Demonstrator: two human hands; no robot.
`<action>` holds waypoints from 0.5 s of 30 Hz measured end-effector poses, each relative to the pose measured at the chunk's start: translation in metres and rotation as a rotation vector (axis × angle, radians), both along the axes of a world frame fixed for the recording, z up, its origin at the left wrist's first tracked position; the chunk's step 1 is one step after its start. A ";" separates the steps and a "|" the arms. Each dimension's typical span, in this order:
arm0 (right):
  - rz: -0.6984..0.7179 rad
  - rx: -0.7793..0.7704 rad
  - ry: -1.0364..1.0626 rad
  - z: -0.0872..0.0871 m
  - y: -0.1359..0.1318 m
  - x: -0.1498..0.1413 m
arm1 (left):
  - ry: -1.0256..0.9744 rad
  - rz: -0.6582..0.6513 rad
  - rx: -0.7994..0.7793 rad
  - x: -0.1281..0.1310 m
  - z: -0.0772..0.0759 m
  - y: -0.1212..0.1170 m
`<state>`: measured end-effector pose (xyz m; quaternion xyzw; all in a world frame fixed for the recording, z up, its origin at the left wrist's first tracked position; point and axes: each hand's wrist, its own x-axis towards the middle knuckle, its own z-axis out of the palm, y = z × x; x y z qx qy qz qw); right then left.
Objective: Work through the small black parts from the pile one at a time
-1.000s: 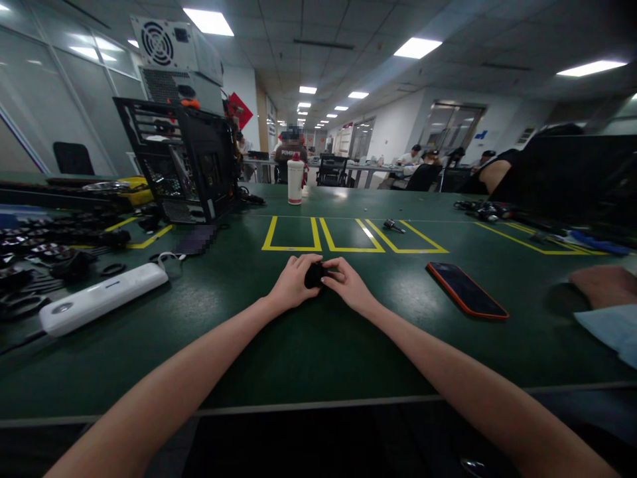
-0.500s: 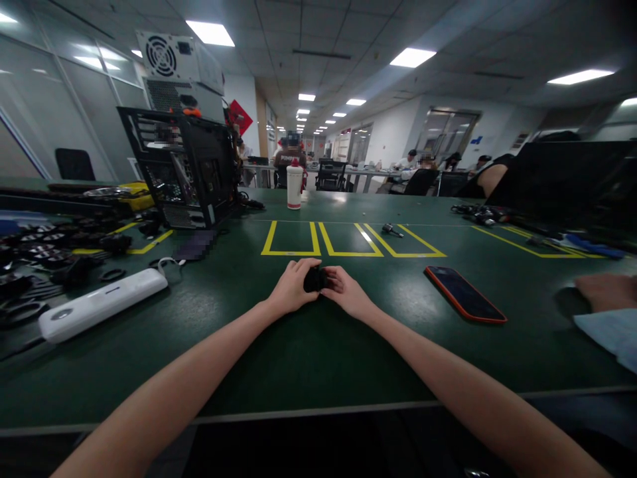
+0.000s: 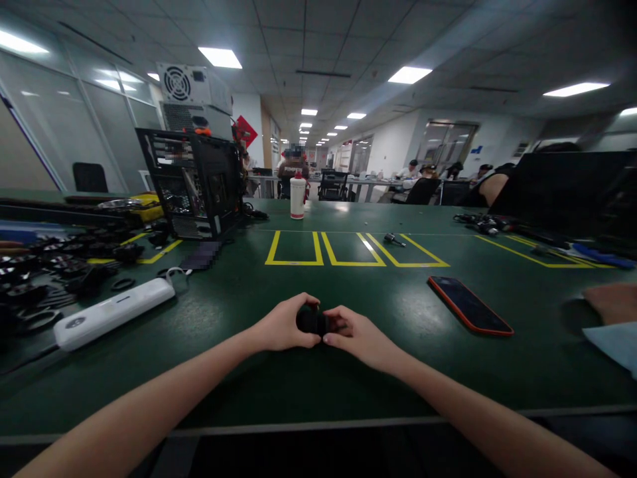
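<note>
A small black round part (image 3: pixel 309 322), too dark to name, is held between both hands low over the green table (image 3: pixel 318 385). My left hand (image 3: pixel 288 325) curls around its left side, thumb below and fingers above. My right hand (image 3: pixel 354 334) grips the right end of the same part with bent fingers and thumb. Where the fingertips meet the part is partly hidden. Beyond the hands lie yellow tape outlines (image 3: pixel 293 263), and a small dark metallic piece (image 3: pixel 393 239) rests at the right-hand one.
An orange-edged phone (image 3: pixel 470 305) lies to the right, near another person's hand (image 3: pixel 610 302). On the left are a white power strip (image 3: pixel 114 313), loose black parts (image 3: pixel 89 275) and an open computer case (image 3: pixel 199 179). A white bottle (image 3: pixel 297 197) stands at the back.
Both hands and the black part sit lower in view, closer to me. The whole scene has shifted slightly down and right as the head moved. Both hands still hold the part.
</note>
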<state>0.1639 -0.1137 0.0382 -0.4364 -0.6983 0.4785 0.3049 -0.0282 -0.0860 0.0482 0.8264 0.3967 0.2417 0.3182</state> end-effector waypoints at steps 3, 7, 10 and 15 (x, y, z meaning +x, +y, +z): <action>-0.059 0.032 -0.068 0.003 -0.033 0.006 | 0.012 0.007 -0.044 -0.012 0.002 -0.031; -0.250 0.093 -0.243 -0.003 -0.067 0.026 | 0.044 0.060 -0.114 -0.041 0.000 -0.065; -0.284 0.103 -0.295 -0.009 -0.083 0.030 | 0.040 0.130 -0.143 -0.068 -0.004 -0.083; 0.002 0.251 -0.278 -0.010 -0.090 -0.024 | 0.051 0.225 -0.173 -0.108 -0.010 -0.098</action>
